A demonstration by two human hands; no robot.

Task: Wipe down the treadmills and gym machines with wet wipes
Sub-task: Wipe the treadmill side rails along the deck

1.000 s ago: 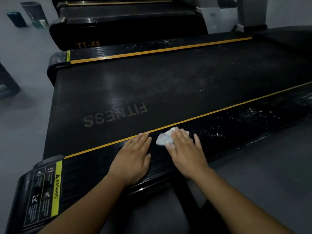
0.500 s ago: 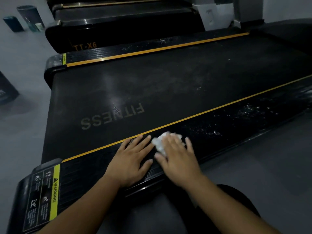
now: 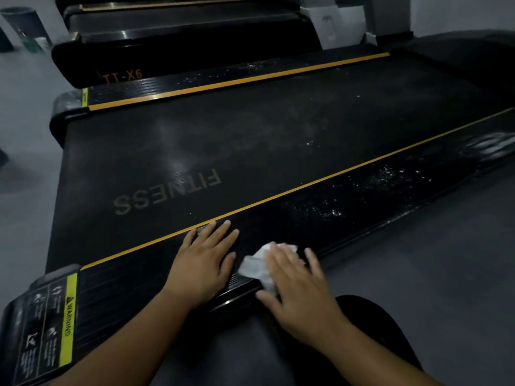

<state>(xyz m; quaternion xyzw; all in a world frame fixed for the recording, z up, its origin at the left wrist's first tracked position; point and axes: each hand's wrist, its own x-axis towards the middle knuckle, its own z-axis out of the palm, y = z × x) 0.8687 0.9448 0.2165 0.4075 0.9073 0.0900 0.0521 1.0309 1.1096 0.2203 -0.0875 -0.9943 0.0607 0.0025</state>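
Head view, close above treadmill (image 3: 250,151) side rail, facing forward and down

Grey floor (image 3: 446,274), matt and even in tone, fills the right side and the left margin of the view. Upper left: a dark cylindrical bin (image 3: 21,20) stands on the floor and appears to lean. A small pale-and-green container (image 3: 39,44) sits just beside its base (too blurred to identify). Left edge: part of a dark object (image 3: 2,158), cut off by the frame. Top, right of centre: a white box-like shape (image 3: 331,26) (its nature cannot be told). Upper right corner: a pale, plain wall (image 3: 468,12).
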